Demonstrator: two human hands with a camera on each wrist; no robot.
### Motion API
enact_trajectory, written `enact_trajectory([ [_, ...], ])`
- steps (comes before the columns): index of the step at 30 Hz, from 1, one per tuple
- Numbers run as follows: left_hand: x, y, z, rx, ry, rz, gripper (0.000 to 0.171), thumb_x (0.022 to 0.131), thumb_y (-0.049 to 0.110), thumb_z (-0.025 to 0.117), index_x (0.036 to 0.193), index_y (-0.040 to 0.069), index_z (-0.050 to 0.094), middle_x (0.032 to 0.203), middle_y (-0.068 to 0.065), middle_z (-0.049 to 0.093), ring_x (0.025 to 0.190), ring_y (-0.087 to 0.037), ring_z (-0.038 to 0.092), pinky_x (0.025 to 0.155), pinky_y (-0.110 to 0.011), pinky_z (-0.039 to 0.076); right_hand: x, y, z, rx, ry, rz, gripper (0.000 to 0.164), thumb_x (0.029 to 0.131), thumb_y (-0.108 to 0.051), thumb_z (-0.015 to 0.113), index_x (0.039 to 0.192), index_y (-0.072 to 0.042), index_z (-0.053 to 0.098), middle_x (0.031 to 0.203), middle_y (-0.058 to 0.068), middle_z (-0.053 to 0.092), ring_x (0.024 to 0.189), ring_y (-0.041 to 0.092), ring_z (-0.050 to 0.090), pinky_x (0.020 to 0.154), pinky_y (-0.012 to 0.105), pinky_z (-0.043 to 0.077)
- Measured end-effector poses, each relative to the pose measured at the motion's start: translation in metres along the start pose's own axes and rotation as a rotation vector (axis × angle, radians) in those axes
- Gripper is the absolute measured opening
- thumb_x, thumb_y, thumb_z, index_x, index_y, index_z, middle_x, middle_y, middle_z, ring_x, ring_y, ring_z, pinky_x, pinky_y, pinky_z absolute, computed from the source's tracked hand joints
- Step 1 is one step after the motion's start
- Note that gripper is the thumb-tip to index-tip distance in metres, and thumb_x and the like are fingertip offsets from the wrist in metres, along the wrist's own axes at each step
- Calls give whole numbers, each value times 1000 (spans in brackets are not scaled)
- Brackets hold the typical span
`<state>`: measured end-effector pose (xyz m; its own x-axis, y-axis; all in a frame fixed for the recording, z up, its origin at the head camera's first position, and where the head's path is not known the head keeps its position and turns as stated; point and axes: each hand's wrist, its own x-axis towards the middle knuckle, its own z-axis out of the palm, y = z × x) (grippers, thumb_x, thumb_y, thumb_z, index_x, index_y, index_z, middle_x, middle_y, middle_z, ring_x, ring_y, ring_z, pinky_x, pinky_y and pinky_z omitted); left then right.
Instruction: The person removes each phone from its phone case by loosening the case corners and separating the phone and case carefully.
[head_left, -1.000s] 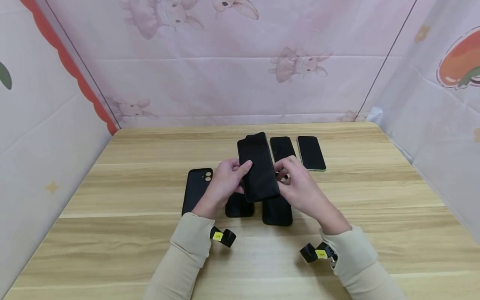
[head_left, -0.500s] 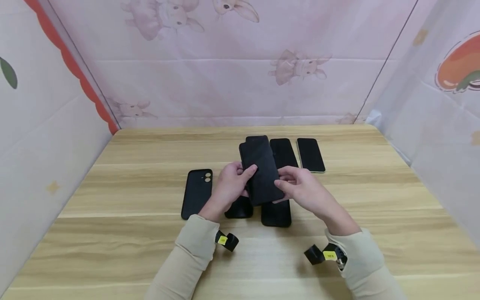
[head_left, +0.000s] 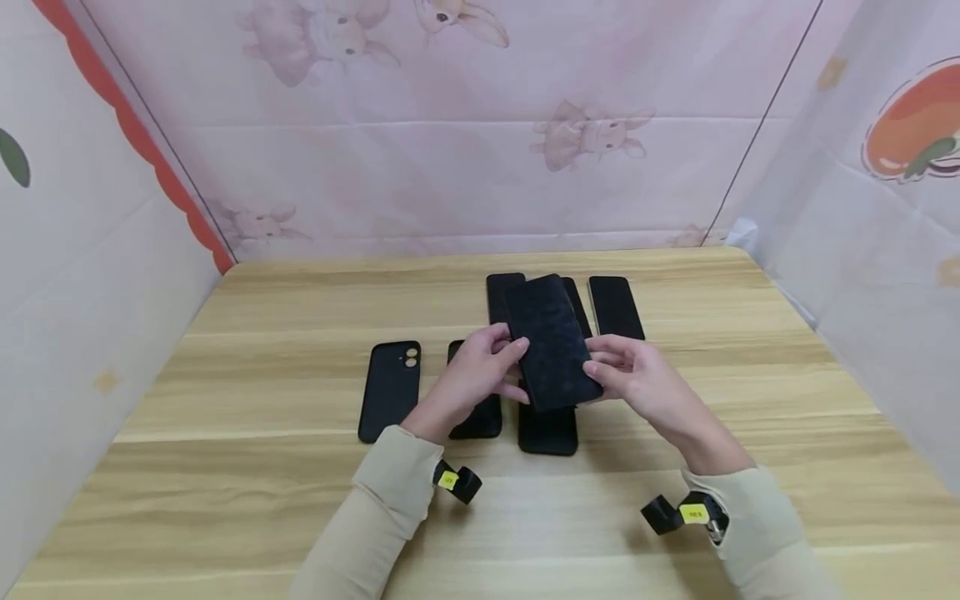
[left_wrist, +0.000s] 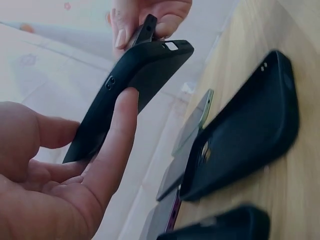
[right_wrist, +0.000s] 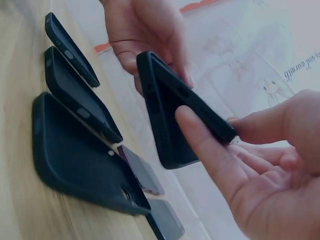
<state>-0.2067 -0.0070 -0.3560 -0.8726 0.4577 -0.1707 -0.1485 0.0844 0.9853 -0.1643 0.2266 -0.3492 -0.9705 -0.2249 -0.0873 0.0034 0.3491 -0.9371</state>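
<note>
The wooden desk [head_left: 225,500] fills the lower part of the head view, walled on three sides by pale pink sheets printed with rabbits [head_left: 585,137]. Above the middle of the desk, a little toward its far edge, both hands hold one black phone case [head_left: 553,342] off the surface, tilted, with its far end raised. The left hand [head_left: 472,383] grips the case's left long edge: the left wrist view shows one straight finger [left_wrist: 117,135] lying along the underside and the thumb curled against the side. The right hand [head_left: 637,383] holds the right long edge; in the right wrist view its forefinger [right_wrist: 200,140] presses the case's side while the thumb pinches from above, the other fingers loosely curled behind. Beneath the held case, three more black cases lie flat in a row across the desk's middle: one with a camera cut-out [head_left: 390,390] sits toward the left edge, one [head_left: 474,408] is partly hidden by the left hand, and one [head_left: 548,429] lies just below the held case. Nearer the far edge lie three dark phones side by side, the left one [head_left: 501,296] and the middle one [head_left: 579,304] partly covered by the held case, the right one [head_left: 616,307] in full view. Small black wrist cameras with yellow tags [head_left: 448,480] [head_left: 693,513] sit at the beige cuffs.
</note>
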Motion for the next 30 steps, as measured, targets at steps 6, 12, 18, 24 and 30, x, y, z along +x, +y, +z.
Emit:
enact_trajectory([
  [6, 10, 3, 15, 30, 17, -14, 30, 104, 21, 52, 128, 3, 51, 107, -14, 66, 83, -24, 68, 66, -39, 62, -11, 5, -16, -6, 26, 6, 49, 101, -19, 57, 141, 7, 44, 136, 29, 55, 107, 15, 63, 83, 27, 58],
  [12, 18, 1, 29, 115, 61, -19, 37, 103, 21, 55, 135, 3, 49, 115, -14, 67, 85, -23, 68, 62, -37, 61, -24, 15, -34, 6, 63, 22, 55, 102, -21, 55, 143, 10, 39, 135, 29, 53, 102, 1, 60, 82, 25, 58],
  [18, 22, 2, 43, 172, 43, -49, 53, 103, 22, 55, 149, 5, 37, 127, -16, 63, 83, -22, 72, 62, -35, 61, -28, 28, -61, 151, 129, 50, 54, 103, -13, 51, 143, 17, 30, 110, -2, 66, 96, 3, 66, 82, 24, 58],
  [24, 28, 0, 58, 247, -3, -59, 58, 102, 18, 55, 153, 4, 31, 136, -20, 57, 68, -23, 74, 64, -32, 61, -23, 49, -90, 231, 202, 39, 59, 103, -7, 49, 144, 23, 18, 101, -11, 63, 92, -1, 62, 79, 25, 60],
  [30, 35, -3, 73, 355, -60, -60, 60, 102, 17, 56, 153, 3, 29, 131, -16, 63, 61, -20, 72, 71, -29, 61, -18, 69, -113, 111, 247, 113, 61, 105, -11, 43, 148, 20, 13, 139, 33, 40, 94, -13, 53, 81, 23, 59],
])
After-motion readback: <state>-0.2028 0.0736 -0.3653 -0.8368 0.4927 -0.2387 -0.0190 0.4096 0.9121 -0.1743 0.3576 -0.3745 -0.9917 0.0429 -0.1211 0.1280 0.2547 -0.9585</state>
